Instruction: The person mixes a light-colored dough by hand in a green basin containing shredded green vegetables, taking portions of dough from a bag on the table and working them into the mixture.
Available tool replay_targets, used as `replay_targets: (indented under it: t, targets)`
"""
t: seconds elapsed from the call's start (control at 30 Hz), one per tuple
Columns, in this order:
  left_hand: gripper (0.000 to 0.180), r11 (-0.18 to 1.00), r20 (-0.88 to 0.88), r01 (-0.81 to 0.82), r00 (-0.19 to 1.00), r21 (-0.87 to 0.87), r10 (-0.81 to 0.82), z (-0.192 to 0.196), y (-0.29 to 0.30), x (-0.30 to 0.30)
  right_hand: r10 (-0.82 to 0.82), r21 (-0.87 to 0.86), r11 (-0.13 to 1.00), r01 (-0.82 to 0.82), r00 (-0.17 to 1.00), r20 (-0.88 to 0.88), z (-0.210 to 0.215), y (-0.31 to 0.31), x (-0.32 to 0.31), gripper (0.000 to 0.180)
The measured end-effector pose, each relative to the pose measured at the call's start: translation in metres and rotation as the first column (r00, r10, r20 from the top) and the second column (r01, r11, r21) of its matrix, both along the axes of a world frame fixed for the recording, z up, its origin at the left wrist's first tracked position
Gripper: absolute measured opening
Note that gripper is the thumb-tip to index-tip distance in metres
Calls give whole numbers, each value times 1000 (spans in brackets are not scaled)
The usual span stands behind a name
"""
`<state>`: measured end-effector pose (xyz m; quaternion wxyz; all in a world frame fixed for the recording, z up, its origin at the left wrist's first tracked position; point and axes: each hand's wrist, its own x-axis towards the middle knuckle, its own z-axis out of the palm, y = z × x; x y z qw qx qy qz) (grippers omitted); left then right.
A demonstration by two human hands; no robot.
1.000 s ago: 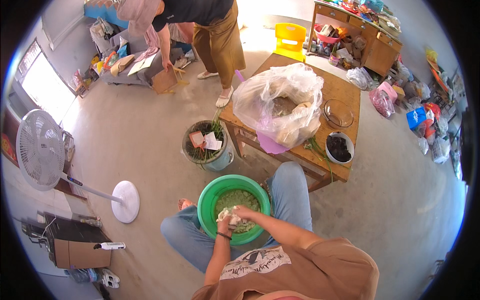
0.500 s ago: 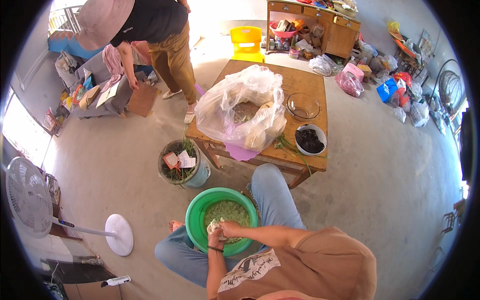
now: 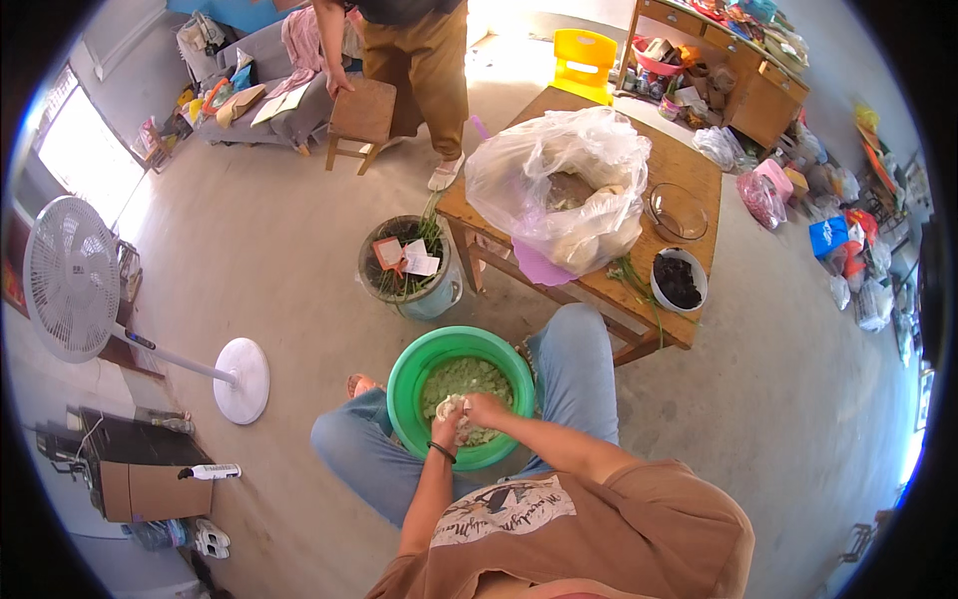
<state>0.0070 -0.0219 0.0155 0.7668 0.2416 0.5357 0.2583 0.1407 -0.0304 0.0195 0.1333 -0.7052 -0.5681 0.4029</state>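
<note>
Between my knees stands a green plastic basin (image 3: 403, 384) holding a pale green, finely chopped mass (image 3: 467, 379), probably vegetable. Over it, my left hand (image 3: 446, 429) is closed around a whitish clump (image 3: 452, 405) of similar stuff. My right hand (image 3: 487, 410) presses against the same clump from the right, its fingers curled. The two hands touch or nearly touch, partly hiding the clump. A dark band circles my left wrist.
Ahead is a wooden table (image 3: 689, 165) bearing a large plastic bag (image 3: 559, 170), a glass bowl (image 3: 679, 213) and a white bowl (image 3: 705, 290) of dark food. A bucket (image 3: 424, 298) stands nearby. Left is a fan (image 3: 72, 280). Another person grips a wooden stool (image 3: 362, 110).
My view has shifted, so the table and basin sit further right. The other person has come closer with the stool, now showing its legs. Both my hands stay on the clump over the basin.
</note>
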Motion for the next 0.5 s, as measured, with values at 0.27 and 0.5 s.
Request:
replay_targets:
  t: [0.27,0.5]
  targets:
    - [38,990,-64,-104,993,-93,98,-13,10,7,81,10,997,-81,989,-119,-31,12,7,33]
    - [36,988,-137,-153,979,-30,148,-33,6,-2,-142,-52,990,133,954,-264,-32,19,0,22]
